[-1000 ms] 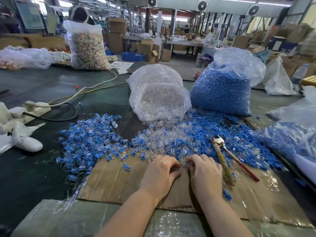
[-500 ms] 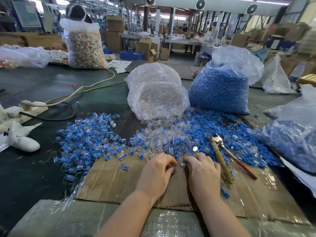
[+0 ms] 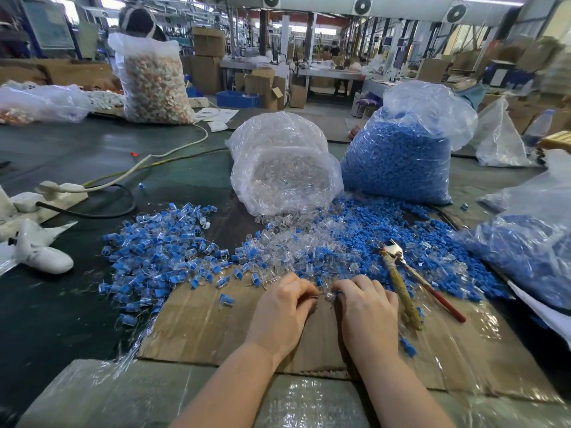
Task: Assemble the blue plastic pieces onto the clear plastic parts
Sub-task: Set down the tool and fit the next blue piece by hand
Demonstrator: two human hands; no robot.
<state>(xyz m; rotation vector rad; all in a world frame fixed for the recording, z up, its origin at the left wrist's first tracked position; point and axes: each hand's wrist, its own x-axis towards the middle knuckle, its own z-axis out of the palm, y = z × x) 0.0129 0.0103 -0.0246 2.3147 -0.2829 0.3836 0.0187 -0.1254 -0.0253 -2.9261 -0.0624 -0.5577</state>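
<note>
- Fingers curled on both hands: left hand [image 3: 282, 313] knuckles up, fingertips tucked under; looks like it pinches a small part, but what's in it is hidden. Right hand [image 3: 366, 307] pinches a clear part [image 3: 329, 295] w/ a bit of blue at the fingertips.
- Both hands rest on the cardboard sheet [image 3: 204, 329], near its far edge, almost touching each other.
- Step in hand, as I judge it: pressing a blue piece into a clear part between the two hands.
- To do it well: line the pieces up square before pushing; push straight, not at an angle, till it seats. Keep wrists on the cardboard for steadiness.
- Supply: loose clear parts [image 3: 293, 242] just beyond the fingertips, loose blue pieces [image 3: 401, 239] to the right of them. Reach is short, so no need to lift the arms.
- Finished units [image 3: 160, 251] lie in a heap to the left; drop done ones there, keep them apart from the raw stock.
- Bags behind: clear-parts bag [image 3: 284, 171] on its side and spilling, blue-pieces bag [image 3: 398, 156] upright.
- Pliers [image 3: 401, 279] lie just right of the right hand; mind the handles when reaching for blues.
- Lots left to do.
</note>
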